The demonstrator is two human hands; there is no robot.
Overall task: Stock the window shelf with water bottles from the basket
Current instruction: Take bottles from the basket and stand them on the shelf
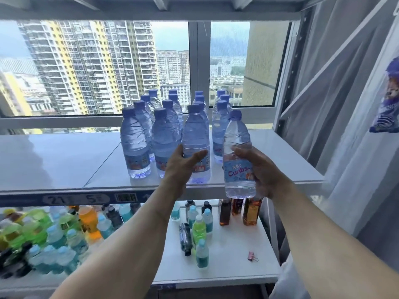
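Several clear water bottles with blue caps stand in rows on the white window shelf [54,160]. My left hand [181,167] grips the front bottle of the third row [195,134], which stands near the shelf's front edge. My right hand [257,169] grips another water bottle [237,152] by its lower half. That bottle is upright, in front of the rightmost row, with its base below the level of the shelf's front edge. No basket is in view.
The shelf's left half and right end are bare. A steel upright [280,83] and a grey curtain [345,104] bound the right side. The lower shelf [237,266] holds several coloured drink bottles and a pink binder clip [252,255]. Behind the shelf is a window.
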